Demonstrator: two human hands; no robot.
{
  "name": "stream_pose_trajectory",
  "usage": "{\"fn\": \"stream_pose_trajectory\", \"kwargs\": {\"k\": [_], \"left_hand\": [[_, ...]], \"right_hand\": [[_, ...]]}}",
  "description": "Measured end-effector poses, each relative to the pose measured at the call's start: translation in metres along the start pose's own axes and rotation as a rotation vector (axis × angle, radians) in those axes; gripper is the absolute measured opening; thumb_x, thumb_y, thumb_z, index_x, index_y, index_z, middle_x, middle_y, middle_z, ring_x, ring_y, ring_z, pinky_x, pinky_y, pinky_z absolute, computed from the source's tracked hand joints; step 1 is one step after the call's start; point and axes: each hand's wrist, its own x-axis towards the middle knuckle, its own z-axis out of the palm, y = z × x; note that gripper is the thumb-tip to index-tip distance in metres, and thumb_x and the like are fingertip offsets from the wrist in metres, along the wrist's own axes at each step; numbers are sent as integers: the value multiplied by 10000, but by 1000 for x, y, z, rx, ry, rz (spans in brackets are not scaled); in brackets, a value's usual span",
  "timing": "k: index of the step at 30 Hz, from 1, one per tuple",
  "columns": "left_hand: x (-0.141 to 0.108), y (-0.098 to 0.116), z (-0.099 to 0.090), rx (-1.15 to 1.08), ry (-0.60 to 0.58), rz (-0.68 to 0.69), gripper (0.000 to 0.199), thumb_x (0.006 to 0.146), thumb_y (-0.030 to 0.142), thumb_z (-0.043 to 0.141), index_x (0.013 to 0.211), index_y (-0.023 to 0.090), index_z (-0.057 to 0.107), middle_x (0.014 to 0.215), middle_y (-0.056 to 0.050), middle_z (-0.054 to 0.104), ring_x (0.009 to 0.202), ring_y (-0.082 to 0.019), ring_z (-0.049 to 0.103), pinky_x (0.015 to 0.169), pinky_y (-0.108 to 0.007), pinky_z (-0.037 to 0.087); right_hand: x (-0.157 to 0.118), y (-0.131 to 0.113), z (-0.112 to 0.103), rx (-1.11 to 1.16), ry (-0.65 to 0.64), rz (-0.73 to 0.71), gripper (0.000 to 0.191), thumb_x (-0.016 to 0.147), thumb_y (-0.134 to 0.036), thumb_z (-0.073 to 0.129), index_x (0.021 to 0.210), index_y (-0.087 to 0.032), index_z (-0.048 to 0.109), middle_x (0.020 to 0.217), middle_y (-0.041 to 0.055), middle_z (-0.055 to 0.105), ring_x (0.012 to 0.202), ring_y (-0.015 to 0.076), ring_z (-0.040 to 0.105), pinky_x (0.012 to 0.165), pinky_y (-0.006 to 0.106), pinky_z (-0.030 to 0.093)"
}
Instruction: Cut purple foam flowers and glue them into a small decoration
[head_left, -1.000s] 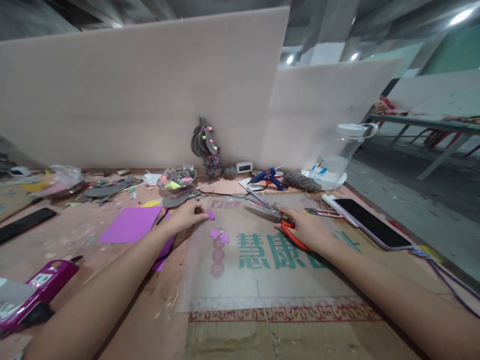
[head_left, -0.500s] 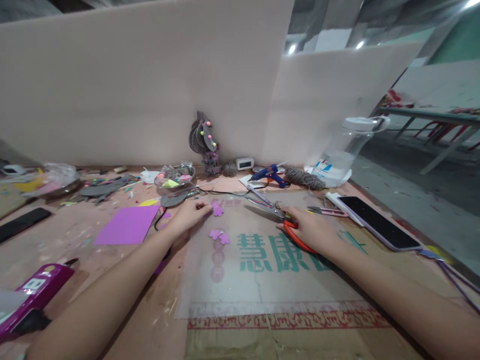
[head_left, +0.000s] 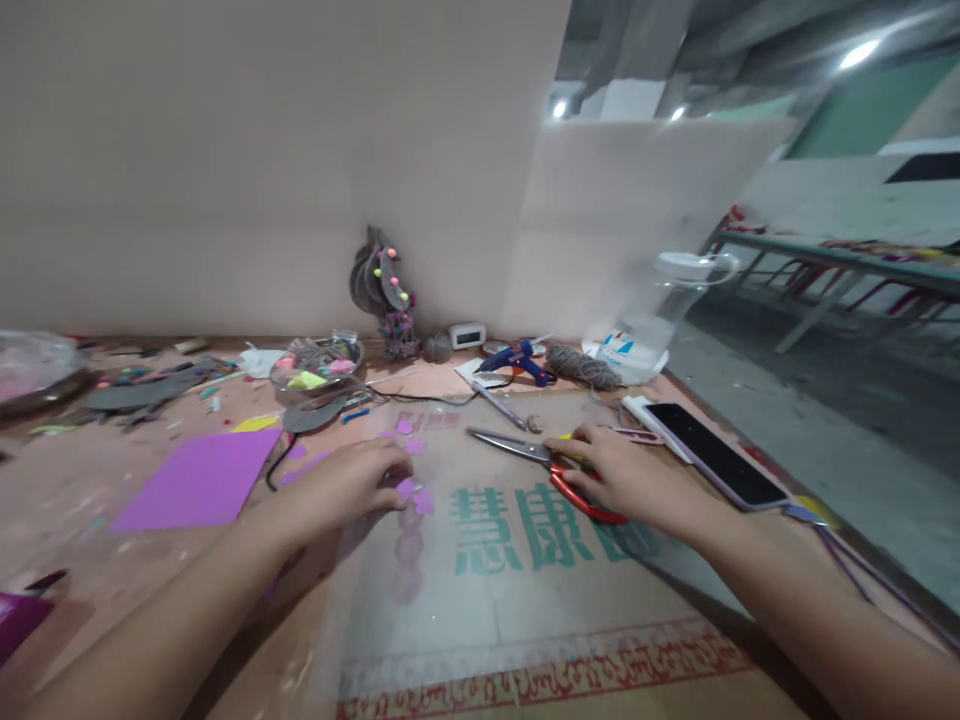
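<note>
My right hand [head_left: 607,470] holds the red-handled scissors [head_left: 517,446], whose blades point left over the printed board. Beside the small purple flower cutouts [head_left: 422,499], my left hand [head_left: 356,480] hovers with thumb and forefinger apart, and nothing shows between them. Another purple flower [head_left: 415,446] lies just beyond its fingertips. A purple sheet [head_left: 199,480] lies on the table left of that hand. The board [head_left: 480,600] with green characters and a red border lies under a clear sheet, below both hands.
A blue glue gun [head_left: 517,360], a grey yarn bundle [head_left: 583,367] and a clear bottle [head_left: 660,310] stand or lie at the back. A phone [head_left: 716,453] rests at right. A bowl of scraps [head_left: 319,365] and a grey felt ornament [head_left: 379,280] are behind my left hand.
My left hand has moved back toward me, from the farther flower to beside the nearer ones. The scissors are lower and flatter over the board. The view has shifted right.
</note>
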Motion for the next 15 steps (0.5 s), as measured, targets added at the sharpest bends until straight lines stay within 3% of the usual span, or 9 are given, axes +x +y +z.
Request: {"fn": "stream_pose_trajectory", "kwargs": {"k": [4,6,8,12,15], "left_hand": [[4,-1,8,-45,-20,-9,156,756,258,621,902,231,670,915,-20,673,859,-203,602,734,-279,410],[6,-4,12,-58,-22,-24,143,754,266,619,885,227,659,903,-19,666,847,-203,598,724,-278,408],[7,-7,15,-63,-7,-34,125,755,276,614,859,213,643,884,-22,655,819,-199,592,705,-276,407],[6,-11,11,-93,8,-48,82,758,272,598,790,197,608,823,-11,643,760,-182,584,672,-266,405],[1,-2,-3,-111,-11,-50,105,797,285,564,757,201,614,748,7,645,727,-175,587,663,-266,408]], "right_hand": [[-2,3,-14,107,104,51,290,925,-345,507,1130,-231,677,1093,96,650,1006,250,614,882,343,460],[7,0,-19,138,148,101,273,924,-351,509,1079,-209,683,1064,90,682,980,243,629,861,330,466],[25,-7,-23,148,142,115,247,912,-343,529,1061,-215,678,994,74,707,902,232,648,792,312,472],[75,-29,-17,157,157,116,302,866,-267,593,1160,-208,623,1051,91,698,954,236,635,796,301,439],[108,-41,-4,213,146,132,235,804,-199,648,1029,-134,662,1010,151,696,968,272,631,769,312,418]]}}
